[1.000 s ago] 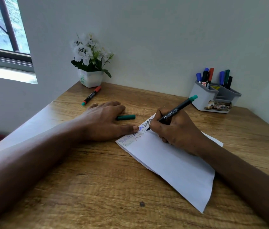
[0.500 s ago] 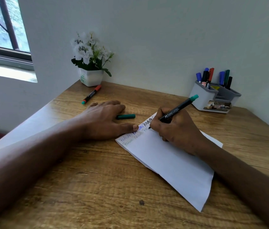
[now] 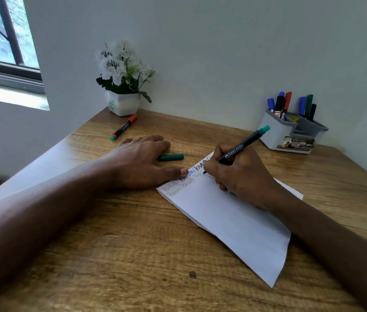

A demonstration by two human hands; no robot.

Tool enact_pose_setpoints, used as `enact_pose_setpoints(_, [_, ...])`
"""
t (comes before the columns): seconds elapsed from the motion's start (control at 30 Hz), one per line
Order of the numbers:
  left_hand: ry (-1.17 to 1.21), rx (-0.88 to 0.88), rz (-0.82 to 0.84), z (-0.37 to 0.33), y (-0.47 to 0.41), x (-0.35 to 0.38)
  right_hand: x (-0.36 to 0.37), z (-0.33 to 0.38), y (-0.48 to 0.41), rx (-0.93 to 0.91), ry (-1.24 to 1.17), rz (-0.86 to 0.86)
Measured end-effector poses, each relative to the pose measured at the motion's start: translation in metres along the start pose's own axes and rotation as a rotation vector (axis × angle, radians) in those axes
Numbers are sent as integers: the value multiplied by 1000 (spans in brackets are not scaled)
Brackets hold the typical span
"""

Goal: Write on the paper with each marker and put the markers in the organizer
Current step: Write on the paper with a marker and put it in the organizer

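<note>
The right hand (image 3: 243, 176) grips the green marker (image 3: 241, 148), tip on the paper (image 3: 230, 219). The left hand (image 3: 142, 163) lies flat, thumb pinning the paper's edge; the organizer (image 3: 277, 131) stands well apart.

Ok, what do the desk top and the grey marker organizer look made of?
Brown desk top: wood-grain, probably laminate or veneer; regular grain lines, slight sheen. Grey-and-white marker organizer: moulded plastic, matte, going by smooth walls and rounded corners.
</note>
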State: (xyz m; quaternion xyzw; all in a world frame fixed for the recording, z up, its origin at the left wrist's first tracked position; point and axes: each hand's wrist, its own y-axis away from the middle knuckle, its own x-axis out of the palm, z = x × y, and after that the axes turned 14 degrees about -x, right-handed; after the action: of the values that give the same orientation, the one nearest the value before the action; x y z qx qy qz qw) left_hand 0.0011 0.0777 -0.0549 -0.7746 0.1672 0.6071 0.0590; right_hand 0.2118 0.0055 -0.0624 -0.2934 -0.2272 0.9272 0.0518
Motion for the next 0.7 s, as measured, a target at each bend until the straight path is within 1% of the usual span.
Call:
enact_pose_setpoints(0.27, [-6, 4, 2, 1, -3, 1, 2, -2, 1, 18, -3, -72])
enact_pose_setpoints(0.47, [-9, 7, -6, 1, -4, 2, 2, -2, 0, -5, 70, -41])
enact_pose_setpoints(0.53, [-11, 12, -16, 2, -4, 2, 1, -1, 1, 11, 30, -41])
enact_pose_setpoints(0.7, [-12, 11, -7, 2, -5, 2, 1, 1, 0, 67, -57, -105])
